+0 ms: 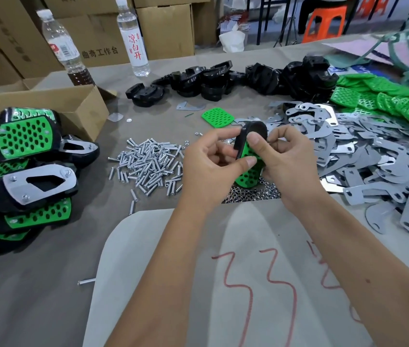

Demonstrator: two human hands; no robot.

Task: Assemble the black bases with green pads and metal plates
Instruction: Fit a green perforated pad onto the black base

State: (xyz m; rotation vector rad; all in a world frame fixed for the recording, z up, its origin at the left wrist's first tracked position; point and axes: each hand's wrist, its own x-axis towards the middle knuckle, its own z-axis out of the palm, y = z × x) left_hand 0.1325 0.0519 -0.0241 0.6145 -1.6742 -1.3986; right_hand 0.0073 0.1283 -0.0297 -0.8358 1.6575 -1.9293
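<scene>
Both hands meet above the middle of the counter (48, 284), holding one black base (254, 132) with a green pad (247, 169) laid against its face. The left hand (213, 171) grips the piece from its left side, thumb pressed on the pad and the other fingers curled behind the base. The right hand (286, 164) holds it from the right, its thumb on the pad near the top and its fingers curled round the far edge. The piece stands tilted, black rounded end up, green end down, just above a heap of small nuts (251, 194).

Left of the hands lies a heap of screws (148, 166), and one stray screw (87, 281) lies near the front edge. Along the far edge runs a row of loose black bases (223, 81). At the right side a broad heap of grey metal plates (373, 166) spreads over the counter, with a pile of green pads (398, 98) behind it in the far right corner. A single green pad (217, 117) lies flat beyond the hands. At the left edge finished pieces (25, 166) are stacked, beside an open cardboard box (48, 103). Two plastic bottles (133, 38) stand near the far left. A pale sheet (236, 284) with red marks lies under the forearms.
</scene>
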